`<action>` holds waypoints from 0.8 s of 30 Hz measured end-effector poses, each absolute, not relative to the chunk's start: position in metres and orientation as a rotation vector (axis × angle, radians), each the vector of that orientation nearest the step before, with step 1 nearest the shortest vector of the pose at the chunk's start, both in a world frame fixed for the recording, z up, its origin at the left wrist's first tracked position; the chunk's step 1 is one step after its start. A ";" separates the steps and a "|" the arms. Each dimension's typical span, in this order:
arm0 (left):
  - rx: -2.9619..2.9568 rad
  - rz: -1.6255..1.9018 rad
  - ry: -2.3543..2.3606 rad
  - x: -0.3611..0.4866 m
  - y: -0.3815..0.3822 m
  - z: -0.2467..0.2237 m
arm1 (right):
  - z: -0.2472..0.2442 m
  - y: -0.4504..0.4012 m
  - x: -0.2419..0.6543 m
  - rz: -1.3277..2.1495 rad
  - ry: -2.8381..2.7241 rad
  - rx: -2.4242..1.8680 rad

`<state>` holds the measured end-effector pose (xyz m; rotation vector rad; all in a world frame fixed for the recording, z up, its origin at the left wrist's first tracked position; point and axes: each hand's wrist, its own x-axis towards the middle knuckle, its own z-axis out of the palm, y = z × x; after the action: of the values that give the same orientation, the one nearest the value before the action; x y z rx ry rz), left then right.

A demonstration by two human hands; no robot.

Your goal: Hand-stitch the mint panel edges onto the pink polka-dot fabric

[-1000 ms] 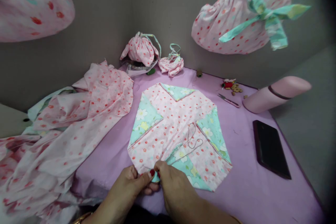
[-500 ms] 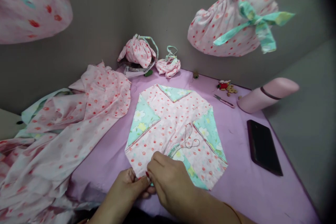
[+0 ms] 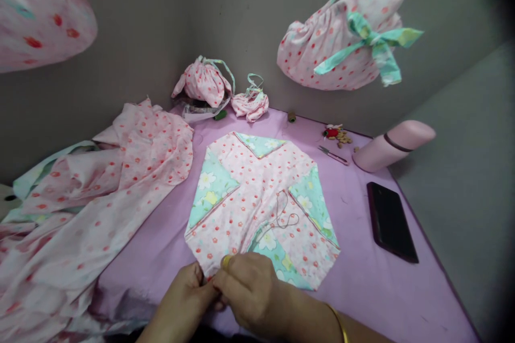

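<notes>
An eight-sided fabric piece [image 3: 257,171], pink with red flowers and mint floral corner triangles, lies spread in front of me. My left hand [image 3: 187,295] is closed, thumb and fingers pinching its near edge. Beside it, my right hand [image 3: 255,292] is also closed on that edge, fingertips meeting the left ones. The cloth between them is mostly covered, and whether a needle is there cannot be seen. Creases run from the right hand up the fabric. A loop of grey thread [image 3: 287,220] rests on the piece, above the near mint triangle [image 3: 284,260].
Pink printed cloth [image 3: 132,182] is heaped at left. Thread snips [image 3: 333,155], a red spool [image 3: 331,133], a pink bottle [image 3: 390,147] and a phone [image 3: 392,222] lie at right. Small drawstring bags [image 3: 205,83] stand at the back; another bag [image 3: 330,53] hangs above.
The view has shifted, so most things appear slightly further left. My hands stay together at the near edge; the right hand has turned a little, and the mint cloth between the fingers is now hidden.
</notes>
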<state>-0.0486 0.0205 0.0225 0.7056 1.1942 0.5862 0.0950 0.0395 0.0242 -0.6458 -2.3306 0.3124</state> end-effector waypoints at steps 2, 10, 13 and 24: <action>0.692 0.599 1.205 -0.049 0.020 0.020 | 0.030 0.043 0.098 0.501 -2.192 -0.849; 0.696 0.628 1.215 -0.047 0.018 0.016 | 0.027 0.041 0.099 0.708 -2.398 -1.057; 0.712 0.638 1.208 -0.046 0.018 0.019 | 0.025 0.037 0.095 0.634 -2.458 -0.912; 0.686 0.577 1.216 -0.050 0.015 0.011 | 0.068 0.108 0.146 1.216 -1.027 -1.180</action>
<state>-0.0497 0.0146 0.0114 0.6862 1.2157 0.5770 0.1461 0.1079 0.0682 -1.1803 -1.0271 1.2161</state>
